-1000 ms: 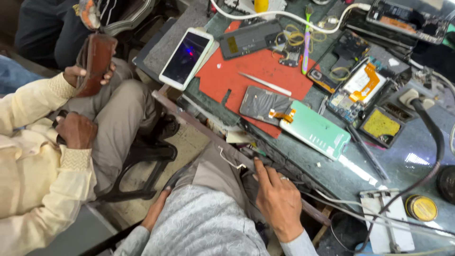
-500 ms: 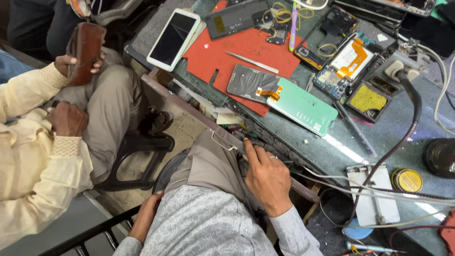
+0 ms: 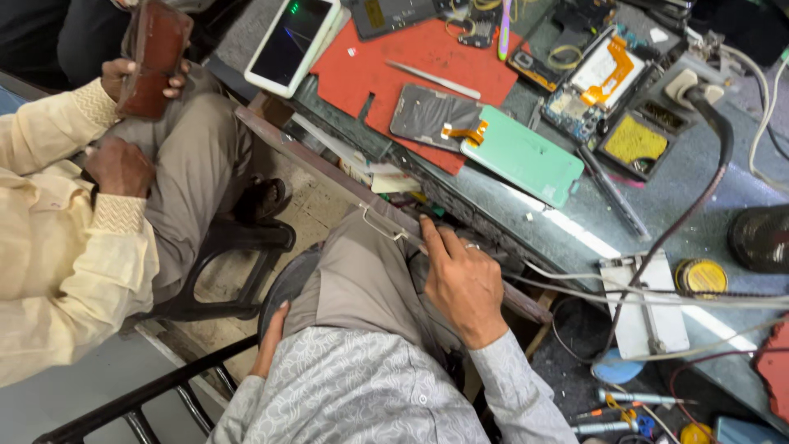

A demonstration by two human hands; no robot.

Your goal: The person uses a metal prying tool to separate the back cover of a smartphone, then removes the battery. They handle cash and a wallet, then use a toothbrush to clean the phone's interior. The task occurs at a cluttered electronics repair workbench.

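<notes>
Your right hand (image 3: pixel 462 279) rests flat and ungrasping at the desk's (image 3: pixel 723 173) near edge; your left hand (image 3: pixel 269 344) lies relaxed beside your thigh. The opened green phone (image 3: pixel 526 156) lies untouched, unassembled.

Grey bench edge (image 3: pixel 460 215) runs diagonally, worn and cluttered, under the right hand (image 3: pixel 462 279)

Red mat (image 3: pixel 386 74), white phone (image 3: pixel 292 41), green back cover (image 3: pixel 524 156), brown wallet (image 3: pixel 154 57), yellow tin (image 3: pixel 701 277)
</notes>
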